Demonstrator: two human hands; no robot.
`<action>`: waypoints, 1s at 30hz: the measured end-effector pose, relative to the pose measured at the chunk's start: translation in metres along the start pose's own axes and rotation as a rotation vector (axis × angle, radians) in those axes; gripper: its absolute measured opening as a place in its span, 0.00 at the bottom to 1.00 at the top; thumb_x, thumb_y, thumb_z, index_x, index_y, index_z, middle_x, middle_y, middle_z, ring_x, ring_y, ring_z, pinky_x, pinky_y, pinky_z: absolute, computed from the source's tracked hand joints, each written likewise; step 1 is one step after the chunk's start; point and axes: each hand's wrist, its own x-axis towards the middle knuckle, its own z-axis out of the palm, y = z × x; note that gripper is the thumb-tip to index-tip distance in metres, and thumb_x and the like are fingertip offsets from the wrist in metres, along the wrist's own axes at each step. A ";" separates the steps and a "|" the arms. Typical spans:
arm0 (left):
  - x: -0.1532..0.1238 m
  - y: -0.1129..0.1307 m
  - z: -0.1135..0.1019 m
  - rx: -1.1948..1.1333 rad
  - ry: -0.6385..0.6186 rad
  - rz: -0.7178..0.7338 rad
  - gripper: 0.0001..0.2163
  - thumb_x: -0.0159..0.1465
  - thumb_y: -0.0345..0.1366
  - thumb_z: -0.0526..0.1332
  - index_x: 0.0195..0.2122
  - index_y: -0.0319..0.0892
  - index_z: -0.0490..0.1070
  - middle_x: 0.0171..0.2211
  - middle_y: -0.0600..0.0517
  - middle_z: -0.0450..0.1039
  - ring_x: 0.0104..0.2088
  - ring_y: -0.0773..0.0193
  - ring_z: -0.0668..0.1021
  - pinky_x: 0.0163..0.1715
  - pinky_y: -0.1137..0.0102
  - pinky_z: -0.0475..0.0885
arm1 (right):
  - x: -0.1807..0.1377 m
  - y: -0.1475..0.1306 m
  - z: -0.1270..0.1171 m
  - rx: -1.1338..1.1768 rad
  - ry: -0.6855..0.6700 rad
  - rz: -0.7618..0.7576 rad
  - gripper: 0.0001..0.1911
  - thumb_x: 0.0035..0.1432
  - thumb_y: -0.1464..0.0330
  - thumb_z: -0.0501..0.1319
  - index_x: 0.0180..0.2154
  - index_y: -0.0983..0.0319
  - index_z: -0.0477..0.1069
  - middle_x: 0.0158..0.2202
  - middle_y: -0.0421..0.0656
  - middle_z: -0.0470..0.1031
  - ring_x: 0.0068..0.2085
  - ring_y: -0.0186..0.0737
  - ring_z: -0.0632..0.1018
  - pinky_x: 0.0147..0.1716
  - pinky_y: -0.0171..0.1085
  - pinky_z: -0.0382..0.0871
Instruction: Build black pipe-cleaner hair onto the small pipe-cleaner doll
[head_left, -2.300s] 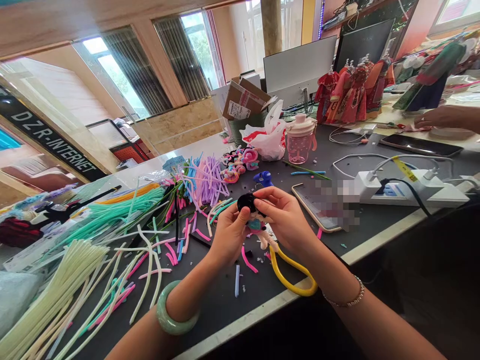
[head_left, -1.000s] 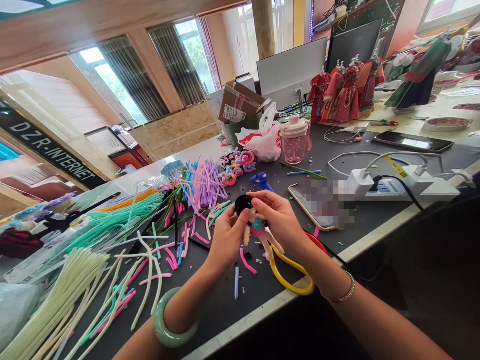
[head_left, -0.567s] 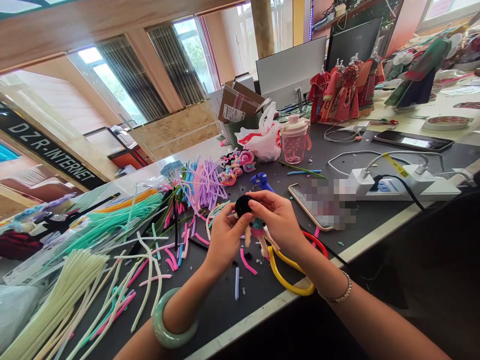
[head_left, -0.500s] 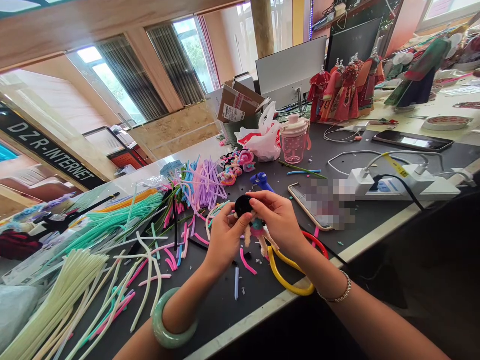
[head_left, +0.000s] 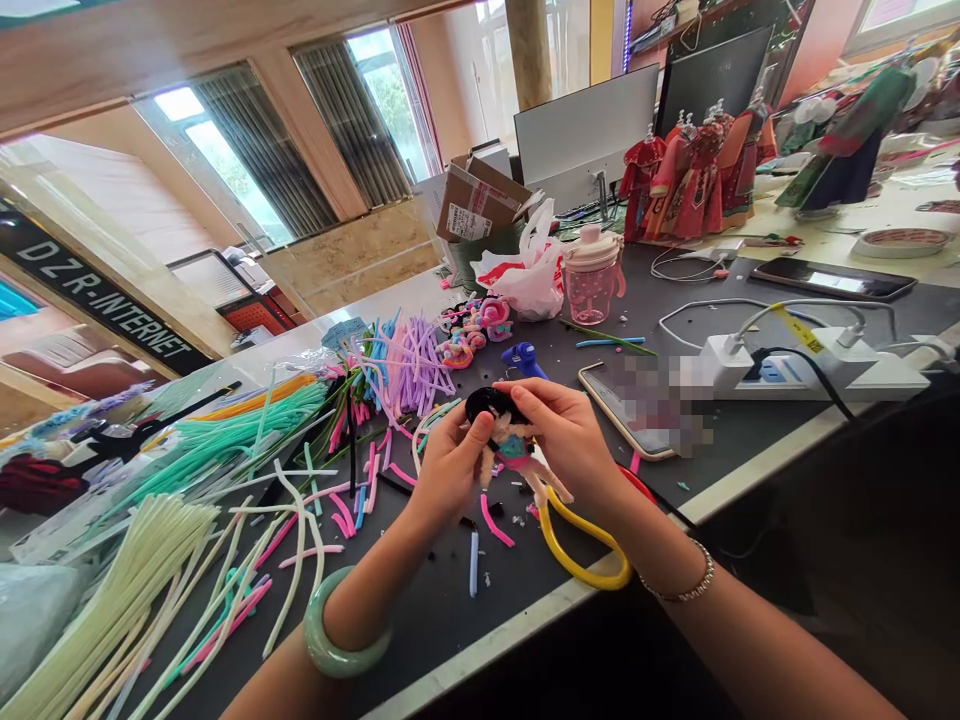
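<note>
Between my two hands is a small pipe-cleaner doll (head_left: 516, 450) with a black head, a blue and pink body and pale limbs. My left hand (head_left: 451, 460) grips it from the left, thumb pressed against the head. From the right, my right hand (head_left: 566, 435) pinches the head's other side, its fingertips near the top. The doll's pale legs hang below my hands. Just beyond them lies a blue glue gun (head_left: 523, 360), and a yellow-handled tool (head_left: 581, 565) rests below my right hand. Part of the doll's head is hidden by my fingers.
Bundles of cream stems (head_left: 142, 570), green stems (head_left: 247, 430) and purple stems (head_left: 416, 365) spread over the left side. A phone (head_left: 626, 415), a power strip (head_left: 810, 365) with cables and a pink cup (head_left: 592, 275) stand to the right. Cut pieces litter the dark tabletop.
The doll has been tilted, so its front, body and legs now show more and its black head looks flatter. Both hands stay closed on it, the fingers slightly shifted.
</note>
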 end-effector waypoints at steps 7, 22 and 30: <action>0.000 0.003 0.001 -0.043 0.016 -0.039 0.22 0.47 0.47 0.72 0.37 0.38 0.72 0.19 0.60 0.66 0.12 0.78 0.62 0.10 0.79 0.55 | 0.001 0.005 -0.002 -0.031 -0.020 -0.006 0.12 0.43 0.64 0.71 0.33 0.59 0.79 0.31 0.40 0.80 0.32 0.36 0.77 0.34 0.37 0.72; 0.008 0.001 -0.015 0.457 0.018 0.308 0.10 0.58 0.43 0.63 0.34 0.41 0.71 0.26 0.56 0.67 0.28 0.67 0.69 0.29 0.74 0.64 | 0.000 0.010 0.000 -0.088 -0.057 -0.067 0.12 0.45 0.65 0.71 0.34 0.58 0.75 0.34 0.41 0.79 0.36 0.38 0.78 0.36 0.37 0.74; 0.003 0.000 -0.017 0.684 -0.010 0.396 0.09 0.57 0.41 0.63 0.35 0.43 0.68 0.24 0.57 0.65 0.24 0.67 0.66 0.27 0.73 0.59 | -0.007 0.004 -0.017 -0.622 -0.121 -0.618 0.11 0.57 0.72 0.61 0.37 0.52 0.80 0.39 0.42 0.81 0.41 0.41 0.80 0.43 0.41 0.75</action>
